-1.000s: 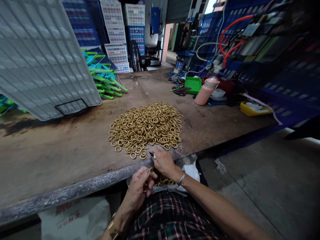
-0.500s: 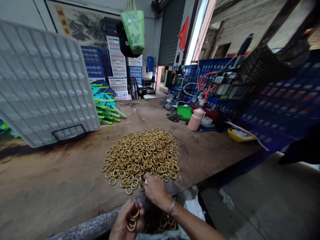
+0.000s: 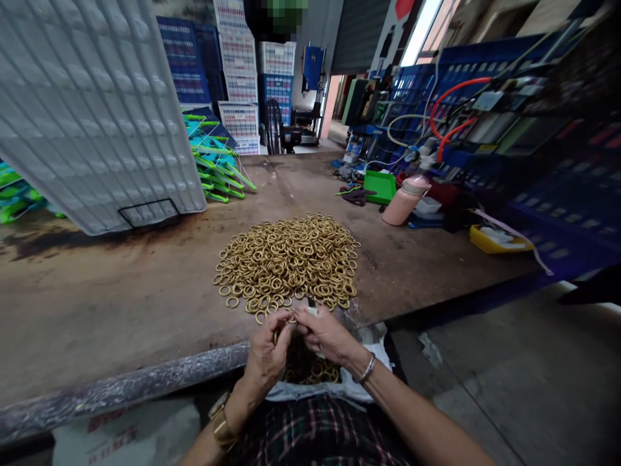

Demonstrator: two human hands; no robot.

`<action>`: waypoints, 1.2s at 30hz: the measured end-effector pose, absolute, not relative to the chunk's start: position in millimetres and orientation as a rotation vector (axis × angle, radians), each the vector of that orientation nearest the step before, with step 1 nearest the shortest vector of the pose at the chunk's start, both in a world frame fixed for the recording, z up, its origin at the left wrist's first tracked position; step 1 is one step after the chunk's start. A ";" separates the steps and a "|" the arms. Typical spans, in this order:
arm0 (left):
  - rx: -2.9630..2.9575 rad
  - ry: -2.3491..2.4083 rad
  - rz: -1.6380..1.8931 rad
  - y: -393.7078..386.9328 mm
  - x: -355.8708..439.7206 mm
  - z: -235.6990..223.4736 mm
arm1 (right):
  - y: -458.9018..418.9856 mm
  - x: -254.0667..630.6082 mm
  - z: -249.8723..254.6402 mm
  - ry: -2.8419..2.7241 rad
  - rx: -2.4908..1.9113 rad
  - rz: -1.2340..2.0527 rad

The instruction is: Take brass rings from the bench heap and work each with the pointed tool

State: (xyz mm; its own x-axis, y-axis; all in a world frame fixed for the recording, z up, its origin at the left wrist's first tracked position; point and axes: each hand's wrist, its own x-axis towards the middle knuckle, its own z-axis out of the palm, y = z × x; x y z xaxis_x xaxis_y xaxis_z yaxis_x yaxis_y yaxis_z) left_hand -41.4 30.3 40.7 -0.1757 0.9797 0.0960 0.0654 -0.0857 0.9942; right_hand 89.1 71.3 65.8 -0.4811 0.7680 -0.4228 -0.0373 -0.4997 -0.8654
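Observation:
A wide heap of brass-coloured rings (image 3: 291, 255) lies on the worn tabletop. At its near edge my two hands meet. My left hand (image 3: 266, 349) is closed around a few of the rings, and one ring (image 3: 291, 318) shows at its fingertips, touching my right fingers. My right hand (image 3: 330, 333) is closed on a small white-handled tool (image 3: 312, 308) with a dark tip; its exact kind is unclear. Below my hands, at the table edge, an open white bag (image 3: 356, 387) holds more rings (image 3: 320, 370).
A ribbed translucent panel (image 3: 97, 116) stands at the left, before green and blue hangers (image 3: 218, 162). On the right are a pink bottle (image 3: 406, 200), a green tray (image 3: 381, 186) and a yellow dish (image 3: 499, 239). Plastic wrap (image 3: 145, 378) covers the table's front edge.
My right hand has come back from the heap's near edge, and my left hand has risen to meet it. The view has tilted downward.

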 end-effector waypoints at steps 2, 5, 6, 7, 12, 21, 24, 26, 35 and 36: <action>1.307 1.337 1.368 29.3 -41.7 40.3 | 68.6 91.0 68.5 -1.079 -1.107 2.112; 1.360 1.335 1.306 26.8 -41.5 43.8 | 66.9 92.9 67.5 -1.137 -1.155 2.109; 1.339 1.334 1.284 25.9 -40.9 45.5 | 66.9 93.4 65.9 -1.220 -1.211 2.034; 1.293 1.332 1.259 24.9 -39.9 46.9 | 67.0 93.7 64.0 -1.326 -1.275 1.913; 0.928 1.267 1.120 20.4 -32.0 47.1 | 68.2 95.2 55.7 -1.705 -1.352 1.374; 0.699 1.107 0.989 19.1 -22.8 48.8 | 65.8 107.8 56.8 -1.717 -1.294 1.384; 0.676 1.091 0.998 20.2 -18.5 52.6 | 62.9 115.8 54.7 -1.736 -1.385 1.240; 0.679 1.110 0.998 20.6 -15.6 53.8 | 58.6 120.4 51.6 -1.890 -1.427 1.074; 0.761 1.201 0.982 18.0 -8.8 58.0 | 43.9 125.1 38.1 -2.440 -1.463 0.657; 0.768 1.218 0.986 17.4 -8.6 59.3 | 43.8 124.5 39.2 -2.455 -1.472 0.648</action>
State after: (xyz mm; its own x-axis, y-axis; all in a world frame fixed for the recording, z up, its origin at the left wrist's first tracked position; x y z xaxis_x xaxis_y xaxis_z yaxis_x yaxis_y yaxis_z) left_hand -8.6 17.4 59.3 0.0537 0.9168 -0.3958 -0.1958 0.3984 0.8961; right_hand 124.5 43.8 39.2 -0.4809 0.8754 -0.0478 0.7849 0.4056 -0.4684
